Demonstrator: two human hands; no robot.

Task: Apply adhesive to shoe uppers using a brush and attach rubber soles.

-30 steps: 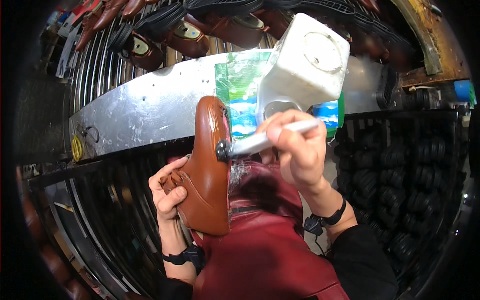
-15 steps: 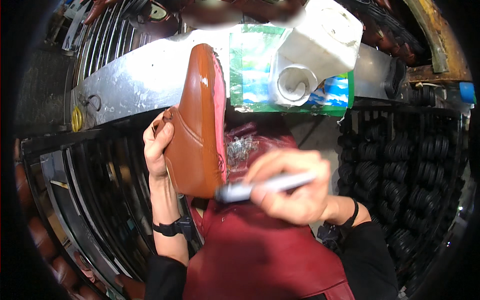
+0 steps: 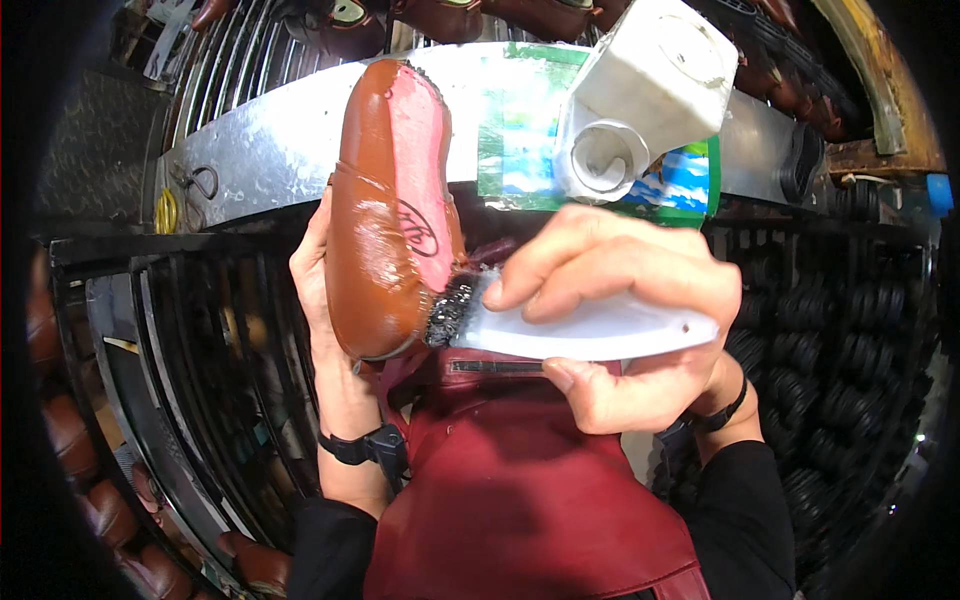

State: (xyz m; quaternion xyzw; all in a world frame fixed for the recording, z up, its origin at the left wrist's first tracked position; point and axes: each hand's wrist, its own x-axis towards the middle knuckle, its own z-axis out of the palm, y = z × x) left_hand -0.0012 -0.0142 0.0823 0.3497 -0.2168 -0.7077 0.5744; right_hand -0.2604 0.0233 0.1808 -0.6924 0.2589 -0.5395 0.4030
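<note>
A brown leather shoe [image 3: 372, 265] with a pink underside [image 3: 418, 150] is tilted toe-down above my lap, its sole face turned to the right. Dark handwriting marks the pink. My left hand [image 3: 314, 262] grips the shoe from its left side; most of its fingers are hidden behind the leather. In my right hand [image 3: 640, 275] is a brush with a white handle [image 3: 610, 330], pinched between thumb and fingers. Its black, wet-looking bristles [image 3: 452, 312] touch the lower edge of the pink underside, where it meets the leather.
A metal bench [image 3: 270, 130] runs across behind the shoe. On it, a white plastic container [image 3: 655, 75] with a round opening rests on a green-edged sheet [image 3: 520, 135]. Scissors [image 3: 185, 195] hang at its left end. Racks of dark soles [image 3: 800, 350] stand right; more brown shoes [image 3: 440, 18] lie beyond.
The shoe has rolled so its pink underside faces me more. My right hand has come nearer and up, and the brush has shifted onto the sole's edge.
</note>
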